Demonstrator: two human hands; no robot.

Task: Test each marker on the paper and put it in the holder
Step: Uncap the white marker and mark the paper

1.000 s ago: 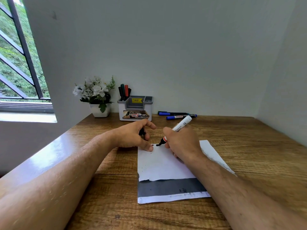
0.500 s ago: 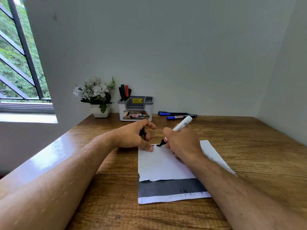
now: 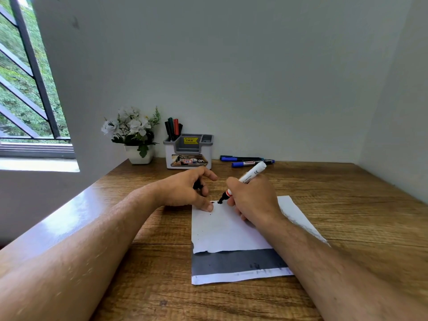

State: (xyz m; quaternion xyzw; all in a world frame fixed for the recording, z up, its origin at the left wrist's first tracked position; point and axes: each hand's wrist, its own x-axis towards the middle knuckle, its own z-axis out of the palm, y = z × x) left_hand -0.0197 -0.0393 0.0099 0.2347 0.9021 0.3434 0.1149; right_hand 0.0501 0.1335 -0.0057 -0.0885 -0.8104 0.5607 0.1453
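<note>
My right hand [image 3: 252,200] grips a white marker [image 3: 251,174] with a black tip, and the tip touches the top edge of the white paper [image 3: 227,230]. My left hand [image 3: 187,191] rests its thumb on the paper's top left corner and holds a small black thing, seemingly the marker's cap [image 3: 197,185], in its curled fingers. A grey and white holder [image 3: 188,150] stands at the back with several markers [image 3: 173,129] upright in its left compartment. Loose blue markers [image 3: 252,162] lie on the table right of the holder.
A white pot of white flowers [image 3: 134,135] stands left of the holder by the wall. The wooden table [image 3: 347,205] meets walls at the back and right. A barred window [image 3: 27,84] is at the left. A dark band crosses the paper's near end.
Almost nothing has moved. The marker tip stays at the paper's top edge, where small black marks show beside it.
</note>
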